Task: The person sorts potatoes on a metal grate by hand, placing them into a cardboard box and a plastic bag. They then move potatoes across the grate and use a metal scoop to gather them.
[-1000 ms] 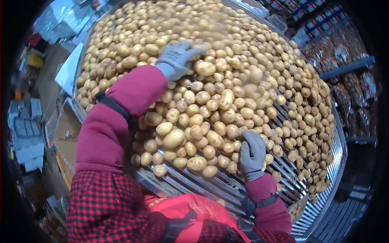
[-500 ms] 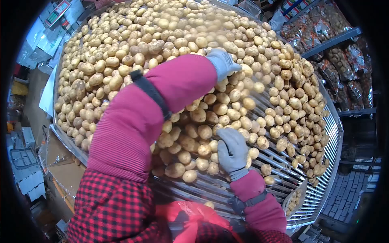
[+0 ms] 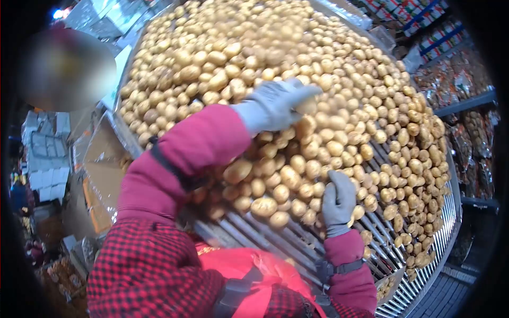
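Both of my hands wear grey gloves over a broad heap of potatoes (image 3: 290, 177) on a slatted metal table. My left hand (image 3: 273, 105) reaches across the middle of the pile, palm down, fingers stretched out to the right. A potato (image 3: 306, 106) lies at its fingertips, partly covered by them. Lower and to the right, my right hand (image 3: 339, 204) rests upright against the near edge of the heap, thumb apart from the fingers. Potatoes touch both its sides, and I see none gripped in it.
Bare metal slats (image 3: 254, 236) show along the near side. A cardboard box (image 3: 108, 153) stands at the table's left. At the right, a shelf (image 3: 466, 102) carries bagged potatoes. A blurred person (image 3: 69, 69) is at the upper left.
My left hand has drawn back from the far potatoes toward me, its fingers now more stretched out. The whole view has shifted, and a person has appeared at the upper left.
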Demonstrator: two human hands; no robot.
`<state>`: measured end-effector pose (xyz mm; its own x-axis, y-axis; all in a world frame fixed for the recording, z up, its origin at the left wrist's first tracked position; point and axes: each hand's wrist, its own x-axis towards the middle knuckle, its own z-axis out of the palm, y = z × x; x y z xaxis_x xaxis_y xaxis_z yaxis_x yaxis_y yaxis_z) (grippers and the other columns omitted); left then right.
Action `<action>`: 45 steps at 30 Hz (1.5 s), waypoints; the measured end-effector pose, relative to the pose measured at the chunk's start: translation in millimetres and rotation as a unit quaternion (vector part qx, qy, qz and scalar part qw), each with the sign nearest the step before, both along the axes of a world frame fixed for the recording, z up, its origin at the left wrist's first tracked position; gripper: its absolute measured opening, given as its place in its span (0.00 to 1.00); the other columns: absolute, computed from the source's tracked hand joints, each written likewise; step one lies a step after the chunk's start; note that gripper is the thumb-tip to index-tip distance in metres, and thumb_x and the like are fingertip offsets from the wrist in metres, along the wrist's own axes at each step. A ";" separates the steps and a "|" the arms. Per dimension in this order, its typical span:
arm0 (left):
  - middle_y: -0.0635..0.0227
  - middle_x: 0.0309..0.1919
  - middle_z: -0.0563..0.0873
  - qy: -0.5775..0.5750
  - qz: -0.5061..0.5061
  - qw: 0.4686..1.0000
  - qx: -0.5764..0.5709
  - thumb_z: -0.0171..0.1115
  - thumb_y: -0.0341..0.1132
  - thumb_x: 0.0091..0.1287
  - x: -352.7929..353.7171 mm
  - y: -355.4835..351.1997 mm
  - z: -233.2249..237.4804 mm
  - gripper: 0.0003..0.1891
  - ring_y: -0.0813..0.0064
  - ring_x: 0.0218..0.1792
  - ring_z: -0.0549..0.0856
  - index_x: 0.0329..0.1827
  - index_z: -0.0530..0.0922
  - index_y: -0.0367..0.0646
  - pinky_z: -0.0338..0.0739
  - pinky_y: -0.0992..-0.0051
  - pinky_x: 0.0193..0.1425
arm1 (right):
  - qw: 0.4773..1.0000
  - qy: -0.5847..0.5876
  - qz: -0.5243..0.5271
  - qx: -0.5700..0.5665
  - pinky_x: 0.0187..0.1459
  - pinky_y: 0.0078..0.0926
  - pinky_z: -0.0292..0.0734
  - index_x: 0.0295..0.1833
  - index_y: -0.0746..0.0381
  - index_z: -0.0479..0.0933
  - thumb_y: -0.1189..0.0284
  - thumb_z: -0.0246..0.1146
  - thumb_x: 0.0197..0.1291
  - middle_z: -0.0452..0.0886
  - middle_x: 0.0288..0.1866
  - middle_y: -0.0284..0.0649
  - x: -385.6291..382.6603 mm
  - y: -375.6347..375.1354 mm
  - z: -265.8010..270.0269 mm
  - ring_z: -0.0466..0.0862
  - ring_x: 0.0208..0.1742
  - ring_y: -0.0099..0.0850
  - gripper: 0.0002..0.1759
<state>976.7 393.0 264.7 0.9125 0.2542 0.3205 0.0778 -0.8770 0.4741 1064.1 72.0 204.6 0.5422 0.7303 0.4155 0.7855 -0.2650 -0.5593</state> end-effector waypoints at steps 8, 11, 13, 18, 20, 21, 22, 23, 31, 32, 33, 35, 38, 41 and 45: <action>0.58 0.72 0.80 -0.065 0.417 0.898 -0.122 0.72 0.25 0.68 -342.3 1.5 -10.8 0.33 0.69 0.66 0.83 0.78 0.73 0.43 0.79 0.69 0.71 | 1.000 -0.004 0.031 -0.005 0.71 0.42 0.77 0.61 0.64 0.85 0.76 0.64 0.69 0.88 0.60 0.48 2.6 -2.8 -6.3 0.85 0.65 0.45 0.17; 0.57 0.70 0.81 -0.012 0.507 0.853 -0.122 0.72 0.27 0.68 -442.7 -2.2 -53.0 0.35 0.68 0.64 0.84 0.79 0.72 0.47 0.81 0.69 0.67 | 0.999 0.009 0.050 -0.018 0.71 0.39 0.75 0.64 0.63 0.84 0.76 0.63 0.72 0.87 0.62 0.45 4.9 -6.3 -9.2 0.83 0.66 0.40 0.17; 0.57 0.70 0.81 0.015 0.540 0.831 -0.132 0.72 0.28 0.68 -501.0 9.7 -88.4 0.36 0.68 0.64 0.85 0.80 0.71 0.47 0.82 0.69 0.66 | 0.999 0.021 0.049 -0.011 0.71 0.38 0.74 0.64 0.63 0.84 0.75 0.63 0.73 0.87 0.63 0.44 3.9 -6.7 -9.5 0.82 0.67 0.39 0.17; 0.50 0.73 0.79 0.163 0.621 0.765 0.044 0.72 0.40 0.70 -513.3 18.2 -107.1 0.37 0.53 0.72 0.79 0.81 0.69 0.46 0.71 0.59 0.78 | 0.999 0.004 0.032 0.006 0.71 0.41 0.76 0.62 0.59 0.86 0.72 0.65 0.70 0.89 0.60 0.44 3.2 -5.9 -8.9 0.85 0.65 0.43 0.17; 0.48 0.73 0.78 0.058 0.483 0.870 0.082 0.71 0.42 0.70 -446.4 4.3 -68.6 0.35 0.47 0.74 0.76 0.78 0.71 0.40 0.68 0.57 0.80 | 0.999 0.002 0.030 0.014 0.70 0.41 0.76 0.62 0.58 0.86 0.71 0.65 0.69 0.89 0.60 0.44 4.5 -6.2 -11.9 0.85 0.65 0.43 0.17; 0.48 0.72 0.79 0.029 0.423 0.900 0.099 0.71 0.41 0.70 -397.0 -11.7 -43.8 0.35 0.47 0.73 0.77 0.77 0.72 0.38 0.69 0.57 0.79 | 0.999 0.010 0.032 0.020 0.70 0.41 0.76 0.62 0.58 0.86 0.71 0.65 0.69 0.89 0.60 0.44 4.7 -6.0 -11.5 0.85 0.65 0.43 0.17; 0.49 0.70 0.80 -0.018 0.367 0.928 0.067 0.70 0.41 0.70 -360.5 -22.8 -34.4 0.31 0.48 0.72 0.78 0.74 0.75 0.38 0.70 0.56 0.78 | 0.999 0.013 0.026 0.019 0.69 0.41 0.77 0.61 0.57 0.87 0.71 0.65 0.69 0.89 0.59 0.44 2.8 -5.8 -8.7 0.85 0.64 0.43 0.17; 0.49 0.69 0.80 -0.007 0.299 0.947 0.121 0.71 0.40 0.68 -324.3 -31.1 -29.0 0.31 0.47 0.70 0.78 0.74 0.77 0.41 0.71 0.55 0.75 | 0.999 0.013 0.025 0.016 0.69 0.41 0.78 0.61 0.57 0.87 0.71 0.65 0.69 0.89 0.59 0.45 2.0 -5.3 -9.1 0.85 0.64 0.43 0.17; 0.70 0.82 0.70 0.114 -0.157 0.958 0.209 0.70 0.49 0.66 -145.6 -107.5 -38.5 0.33 0.47 0.83 0.63 0.76 0.76 0.69 0.54 0.30 0.82 | 0.990 -0.084 0.080 -0.077 0.73 0.50 0.70 0.63 0.57 0.83 0.65 0.69 0.63 0.82 0.67 0.47 -19.7 -35.0 11.7 0.79 0.69 0.48 0.23; 0.69 0.80 0.72 0.091 -0.171 0.951 0.240 0.69 0.52 0.66 -131.9 -94.1 -40.6 0.30 0.47 0.81 0.67 0.73 0.79 0.69 0.58 0.32 0.79 | 0.987 -0.087 0.089 -0.105 0.74 0.52 0.68 0.64 0.58 0.82 0.65 0.70 0.62 0.80 0.69 0.47 -29.2 -44.8 24.6 0.78 0.70 0.48 0.24; 0.69 0.79 0.73 0.075 -0.167 0.952 0.244 0.68 0.52 0.66 -123.0 -86.7 -36.3 0.28 0.47 0.79 0.68 0.71 0.80 0.67 0.60 0.33 0.78 | 0.983 -0.079 0.098 -0.134 0.75 0.53 0.67 0.65 0.58 0.82 0.64 0.70 0.62 0.80 0.70 0.47 -35.3 -54.8 38.1 0.77 0.71 0.48 0.25; 0.67 0.77 0.75 0.070 -0.131 0.952 0.267 0.69 0.51 0.65 -107.0 -68.9 -37.4 0.25 0.47 0.76 0.71 0.66 0.84 0.62 0.63 0.37 0.78 | 0.982 -0.076 0.102 -0.141 0.77 0.56 0.64 0.67 0.58 0.81 0.65 0.70 0.62 0.79 0.71 0.48 -43.6 -77.4 41.5 0.76 0.74 0.49 0.27; 0.67 0.74 0.78 0.029 0.006 0.956 0.291 0.66 0.50 0.70 -75.3 -24.0 -46.1 0.26 0.54 0.71 0.75 0.72 0.80 0.63 0.68 0.49 0.71 | 0.979 -0.043 0.118 -0.163 0.78 0.57 0.63 0.68 0.58 0.81 0.67 0.71 0.61 0.80 0.71 0.46 -55.3 -107.4 39.3 0.76 0.75 0.49 0.28; 0.65 0.75 0.77 0.093 0.066 0.961 0.250 0.61 0.49 0.75 -52.0 48.2 -65.1 0.27 0.58 0.74 0.75 0.77 0.75 0.64 0.66 0.48 0.74 | 0.981 -0.020 0.102 -0.165 0.73 0.56 0.67 0.67 0.60 0.82 0.68 0.70 0.60 0.80 0.70 0.49 -66.4 -124.2 37.0 0.77 0.71 0.51 0.28; 0.61 0.72 0.81 0.101 0.177 0.924 0.323 0.64 0.46 0.73 -46.4 62.2 -56.3 0.27 0.53 0.72 0.78 0.75 0.77 0.62 0.66 0.49 0.76 | 0.989 0.001 0.064 -0.133 0.63 0.52 0.72 0.65 0.63 0.81 0.71 0.69 0.58 0.79 0.68 0.53 -66.4 -121.1 33.7 0.80 0.64 0.52 0.27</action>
